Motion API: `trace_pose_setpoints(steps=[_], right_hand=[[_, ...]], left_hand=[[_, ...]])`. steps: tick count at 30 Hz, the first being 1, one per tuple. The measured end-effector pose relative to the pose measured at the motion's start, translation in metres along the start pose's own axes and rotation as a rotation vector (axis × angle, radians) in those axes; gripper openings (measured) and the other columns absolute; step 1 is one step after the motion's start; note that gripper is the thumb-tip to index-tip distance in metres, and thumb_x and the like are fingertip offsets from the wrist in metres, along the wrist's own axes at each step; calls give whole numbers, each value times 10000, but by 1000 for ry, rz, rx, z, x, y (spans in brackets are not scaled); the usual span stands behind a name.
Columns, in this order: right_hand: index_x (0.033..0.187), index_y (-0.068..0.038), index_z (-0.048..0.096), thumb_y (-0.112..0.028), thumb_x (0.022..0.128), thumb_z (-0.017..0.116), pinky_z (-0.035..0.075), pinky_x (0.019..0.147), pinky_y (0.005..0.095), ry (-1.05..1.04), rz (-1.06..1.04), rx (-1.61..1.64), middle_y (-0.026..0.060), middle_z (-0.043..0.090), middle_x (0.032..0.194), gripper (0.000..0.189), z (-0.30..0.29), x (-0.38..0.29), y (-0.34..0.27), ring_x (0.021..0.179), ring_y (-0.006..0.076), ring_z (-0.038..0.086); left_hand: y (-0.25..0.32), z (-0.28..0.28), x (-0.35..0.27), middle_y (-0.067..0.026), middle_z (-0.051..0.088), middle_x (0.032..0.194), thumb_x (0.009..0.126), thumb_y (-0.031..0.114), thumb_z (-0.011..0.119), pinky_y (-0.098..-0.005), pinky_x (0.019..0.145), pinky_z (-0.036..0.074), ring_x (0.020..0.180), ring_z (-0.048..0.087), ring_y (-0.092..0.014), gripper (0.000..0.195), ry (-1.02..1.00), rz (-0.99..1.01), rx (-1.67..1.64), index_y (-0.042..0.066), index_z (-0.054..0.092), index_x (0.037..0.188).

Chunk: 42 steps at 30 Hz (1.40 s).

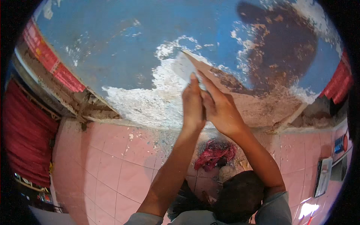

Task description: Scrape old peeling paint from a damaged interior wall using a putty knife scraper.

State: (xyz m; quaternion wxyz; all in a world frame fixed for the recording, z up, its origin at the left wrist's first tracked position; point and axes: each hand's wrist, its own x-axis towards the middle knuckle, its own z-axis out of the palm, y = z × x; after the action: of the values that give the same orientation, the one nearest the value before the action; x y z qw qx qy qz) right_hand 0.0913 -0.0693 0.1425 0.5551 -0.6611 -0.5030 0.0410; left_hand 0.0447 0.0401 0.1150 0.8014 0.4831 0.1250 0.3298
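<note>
A thin, pale flat scraper blade (183, 67) lies against the wall (118, 56), its tip at the edge of the blue paint. My left hand (194, 105) is closed around the scraper's handle end, thumb pointing up towards the blade. From the right, my right hand (222, 108) presses against it with fingers stretched along the tool. Most of the handle is hidden by both hands. Around the blade the blue paint is flaked off, leaving a white patch (146, 105) on the left and bare brown plaster (258, 108) on the right.
Below the wall, paint chips and dust lie on pink floor tiles (107, 160). A crumpled red cloth (215, 154) rests between my arms. Red curtains (26, 135) hang at left. At right are a blue-and-red can (341, 144) and a flat pale object (323, 177).
</note>
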Motion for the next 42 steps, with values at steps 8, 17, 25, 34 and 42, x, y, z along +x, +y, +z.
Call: trace_pose_setpoints(steps=[8,17,25,34,42], right_hand=[[1592,-189,336,-81,1003,518,531,890,483,71,-54,-59,333,641,1189,626,3,-4,13,1054,481,664],[1605,-179,304,-55,987,542,521,758,514,-5,-46,-13,305,651,910,674,15,14,-8,796,442,672],[1596,-179,322,-109,1009,535,526,750,505,-42,-22,-59,305,658,896,628,22,21,-13,791,450,676],[1586,-162,344,-106,1007,533,523,751,504,-40,-60,-7,315,661,892,612,25,27,-12,797,447,676],[1568,-134,366,-63,936,579,538,785,505,32,-219,10,289,681,992,670,38,40,-9,876,460,684]], left_hand=[[9,-17,0,-32,598,810,1116,421,381,-260,508,479,632,588,-111,393,-91,-37,95,78,573,1097],[18,-7,3,-79,646,866,1116,407,366,-278,605,574,726,669,-166,434,29,35,-46,17,552,1162],[27,-10,6,-97,666,941,1115,395,372,-316,661,600,802,690,-182,411,65,28,-59,33,540,1209],[39,-3,3,47,519,649,1083,450,489,-223,426,372,497,451,-41,377,150,45,-69,118,556,917],[46,-13,12,15,525,657,1103,434,420,-251,473,442,540,503,-67,415,148,116,-57,69,585,993]])
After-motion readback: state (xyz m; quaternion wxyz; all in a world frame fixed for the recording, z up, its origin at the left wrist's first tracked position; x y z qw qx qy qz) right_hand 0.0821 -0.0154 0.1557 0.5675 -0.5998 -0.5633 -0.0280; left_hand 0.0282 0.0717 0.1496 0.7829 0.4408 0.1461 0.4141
